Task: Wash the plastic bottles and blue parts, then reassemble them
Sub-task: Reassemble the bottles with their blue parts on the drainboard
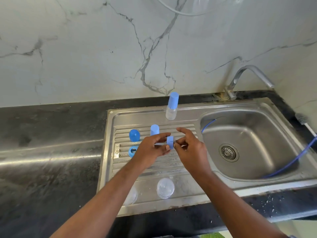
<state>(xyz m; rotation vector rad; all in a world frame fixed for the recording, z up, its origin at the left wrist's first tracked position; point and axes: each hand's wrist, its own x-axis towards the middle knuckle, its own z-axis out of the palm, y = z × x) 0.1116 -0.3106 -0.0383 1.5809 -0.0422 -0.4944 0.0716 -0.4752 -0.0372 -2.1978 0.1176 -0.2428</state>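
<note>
Two hands meet at frame centre: left hand (151, 149) and right hand (191, 150) each pinch the small blue plastic ring (170, 142); it seems light, stiff, likely wet-slick, best held by its rim

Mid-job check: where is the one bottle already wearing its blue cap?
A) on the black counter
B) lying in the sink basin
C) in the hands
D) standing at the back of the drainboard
D: the capped bottle stands upright at the back of the drainboard, while the left hand and right hand pinch only a small blue ring.
</note>
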